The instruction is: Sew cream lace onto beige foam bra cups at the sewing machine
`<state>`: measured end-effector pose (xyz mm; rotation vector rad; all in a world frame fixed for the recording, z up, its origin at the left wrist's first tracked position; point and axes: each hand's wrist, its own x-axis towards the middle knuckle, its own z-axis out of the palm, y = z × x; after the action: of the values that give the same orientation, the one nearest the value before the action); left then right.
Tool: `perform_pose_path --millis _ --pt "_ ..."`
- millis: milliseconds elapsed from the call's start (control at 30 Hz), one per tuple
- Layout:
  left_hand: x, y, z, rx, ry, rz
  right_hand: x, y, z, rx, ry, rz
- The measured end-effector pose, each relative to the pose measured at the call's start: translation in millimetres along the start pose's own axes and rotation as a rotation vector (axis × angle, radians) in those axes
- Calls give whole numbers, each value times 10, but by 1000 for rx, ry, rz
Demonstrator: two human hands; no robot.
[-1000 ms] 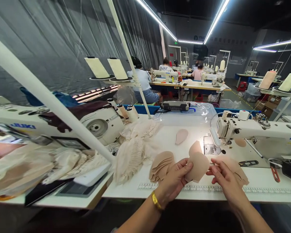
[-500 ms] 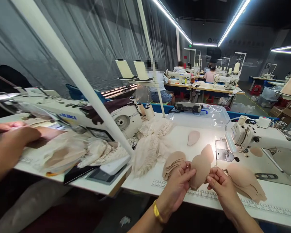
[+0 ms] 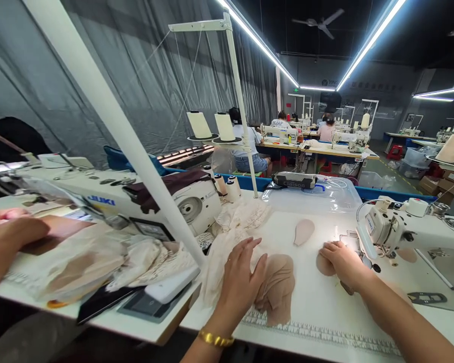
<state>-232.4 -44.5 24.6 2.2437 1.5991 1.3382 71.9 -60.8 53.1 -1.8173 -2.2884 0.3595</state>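
My left hand [image 3: 244, 275] is open, fingers spread, just left of a pile of beige fabric pieces [image 3: 282, 285] near the table's front edge. Nothing shows in it. My right hand [image 3: 342, 262] is beside the needle plate of the white sewing machine [image 3: 382, 222], its fingers together and curled over a rounded beige fabric piece [image 3: 324, 264]. Its fingertips partly cover that piece. A small dark part [image 3: 347, 288] shows under the palm and is too hidden to name. One pale leaf-shaped piece [image 3: 304, 232] lies flat between the hands, farther back.
Cream ruffled fabric [image 3: 227, 252] is heaped at left. A white thread-stand pole [image 3: 242, 101] rises behind it. A second sewing machine [image 3: 98, 194] and a co-worker's hands [image 3: 26, 227] occupy the left table. A clear plastic box lid [image 3: 314, 196] lies at the back. A printed ruler [image 3: 325, 335] runs along the front.
My hands have parted: the left has let go of the beige pieces and moved left, and the right has moved toward the machine. The left pile looks rearranged. The view has tilted up.
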Motion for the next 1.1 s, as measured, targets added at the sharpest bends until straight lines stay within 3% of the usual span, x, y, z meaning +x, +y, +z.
perform_pose_path --millis 67,133,200,267,333,433,467,533,667,833,1000,1100 --pt "168 147 -5 8 -112 85 29 24 23 37 -8 13" --pt "384 327 53 63 -341 154 -9 42 57 114 12 48" --pt "612 504 198 169 -603 196 -102 43 92 230 27 98" --pt "819 645 406 201 -729 197 -243 24 108 361 24 138" --pt "983 744 617 192 -784 170 -418 -7 87 684 -7 174" --pt "1137 842 804 133 -791 120 -696 -48 1 1351 -64 242" --pt "1166 863 812 107 -781 102 -781 -54 -31 1493 -67 261" --pt "1191 889 744 53 -753 60 -932 -52 -80 1571 -26 285" --pt "1063 910 371 -140 -665 -45 -1134 -39 -120 1524 133 321" --pt "497 1035 -19 -962 -573 -522 -1350 136 -194 1315 265 306" --pt "-153 1261 62 -1229 -680 -791 -1657 603 -184 694 449 465" --pt "-387 1432 227 -1328 -758 -850 -1772 631 -124 351 647 466"
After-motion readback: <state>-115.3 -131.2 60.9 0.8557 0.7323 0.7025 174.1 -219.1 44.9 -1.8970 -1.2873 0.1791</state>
